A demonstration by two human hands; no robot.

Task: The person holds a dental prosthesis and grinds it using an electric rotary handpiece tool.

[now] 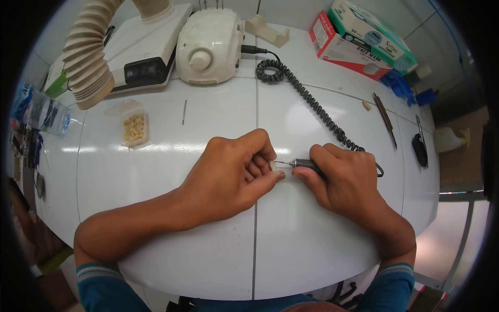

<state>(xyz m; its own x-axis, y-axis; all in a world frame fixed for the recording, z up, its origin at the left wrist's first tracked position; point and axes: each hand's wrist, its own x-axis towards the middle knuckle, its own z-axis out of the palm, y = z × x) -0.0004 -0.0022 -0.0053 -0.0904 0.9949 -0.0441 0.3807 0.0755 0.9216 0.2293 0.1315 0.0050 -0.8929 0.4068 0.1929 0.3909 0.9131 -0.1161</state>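
My left hand (226, 174) is closed in a pinch near the middle of the table, gripping a small cream-coloured tooth-like piece (273, 166) between thumb and fingertips. The fingers cover most of that piece. Wrapped round a black rotary handpiece (307, 164) is my right hand (345, 179), its thumb along the near side. The handpiece's thin metal bur points left, and its tip meets or nearly meets the piece. A coiled black cord (317, 104) runs from behind my right hand up to the white micromotor control unit (208, 52).
Left of centre are a small clear box (135, 127) of cream tooth-like pieces and a thin metal rod (184, 112). A ribbed suction hose (86, 57) hangs at upper left. Mask boxes (353, 47) stand at upper right, above a pointed brown tool (384, 119).
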